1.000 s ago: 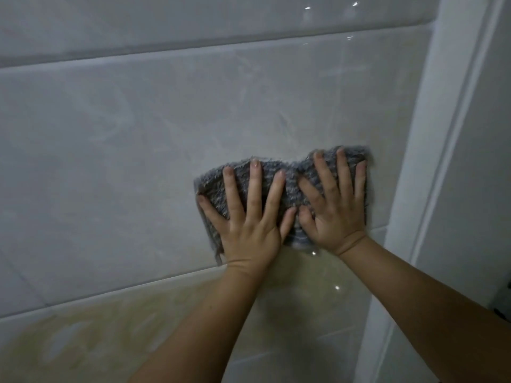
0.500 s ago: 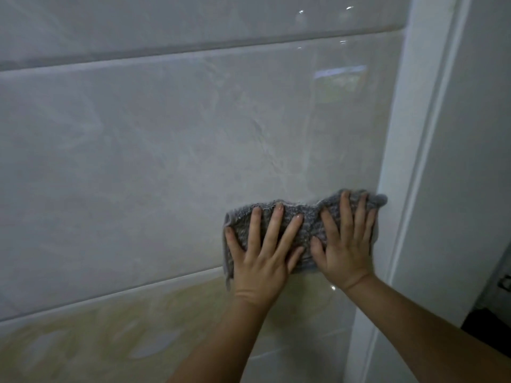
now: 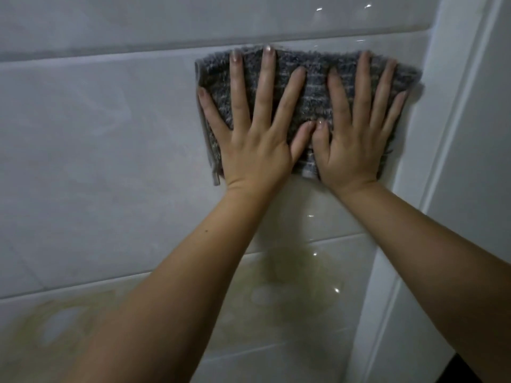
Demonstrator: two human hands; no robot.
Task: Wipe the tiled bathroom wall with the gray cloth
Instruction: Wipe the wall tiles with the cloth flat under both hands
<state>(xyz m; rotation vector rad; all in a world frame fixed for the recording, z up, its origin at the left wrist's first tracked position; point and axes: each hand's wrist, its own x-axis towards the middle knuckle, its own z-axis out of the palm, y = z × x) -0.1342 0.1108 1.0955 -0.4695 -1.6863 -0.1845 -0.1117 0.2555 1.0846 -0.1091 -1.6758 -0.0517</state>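
The gray cloth (image 3: 318,78) lies spread flat against the tiled wall (image 3: 96,150), its top edge just under a horizontal grout line. My left hand (image 3: 254,139) presses the cloth's left half with fingers spread. My right hand (image 3: 351,145) presses the right half the same way, thumbs nearly touching. The cloth's right edge sits against the white vertical frame (image 3: 431,134). Both palms cover the cloth's lower part.
Pale glossy tiles run left and above. A beige-tinted tile (image 3: 290,299) lies below my forearms. The white frame bounds the wall on the right, with a dark gap (image 3: 453,366) at the bottom right corner.
Both hands have slid the cloth up the wall, from near the lower grout line to just under the upper one. The cloth is spread wider.
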